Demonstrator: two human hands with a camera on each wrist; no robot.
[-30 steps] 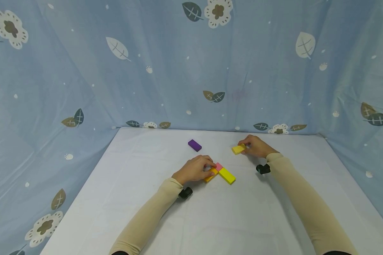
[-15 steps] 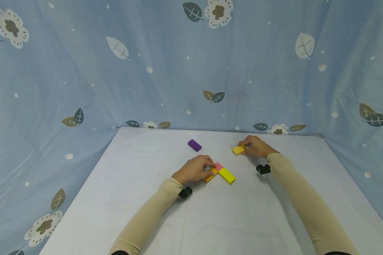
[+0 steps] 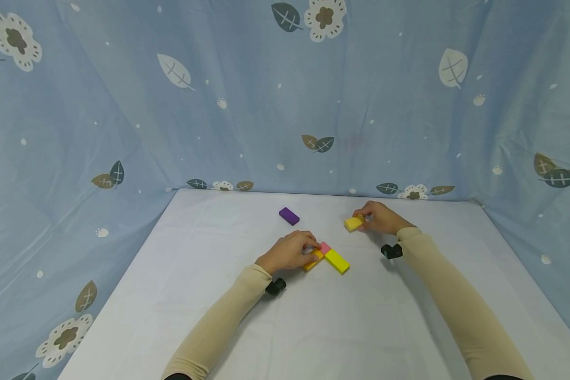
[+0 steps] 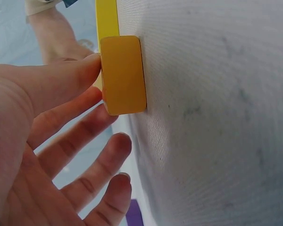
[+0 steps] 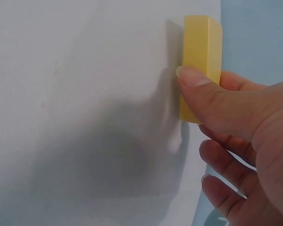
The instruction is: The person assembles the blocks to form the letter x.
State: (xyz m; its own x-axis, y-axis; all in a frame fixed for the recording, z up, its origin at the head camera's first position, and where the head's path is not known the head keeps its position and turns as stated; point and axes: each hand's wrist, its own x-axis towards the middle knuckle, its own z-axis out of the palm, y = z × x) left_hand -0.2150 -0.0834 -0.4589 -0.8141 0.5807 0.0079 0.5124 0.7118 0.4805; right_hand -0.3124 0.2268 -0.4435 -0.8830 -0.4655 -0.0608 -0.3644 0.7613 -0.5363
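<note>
My left hand (image 3: 291, 251) pinches an orange block (image 3: 313, 260) between thumb and fingers, low on the white table. One end of that orange block (image 4: 124, 75) faces the left wrist camera. Beside it lie a pink block (image 3: 325, 247), partly hidden by the fingertips, and a bright yellow block (image 3: 337, 262); these three sit close together at an angle. Farther back on the right, my right hand (image 3: 381, 218) grips a paler yellow block (image 3: 354, 223). In the right wrist view the thumb presses one side of this yellow block (image 5: 195, 42), with fingers behind it.
A purple block (image 3: 289, 216) lies apart, toward the back of the white table (image 3: 342, 327). Behind the table's far edge hangs a blue curtain (image 3: 247, 116) with leaves and flowers. A black wrist camera (image 3: 276, 287) sits under the left wrist, another black camera (image 3: 391, 251) under the right.
</note>
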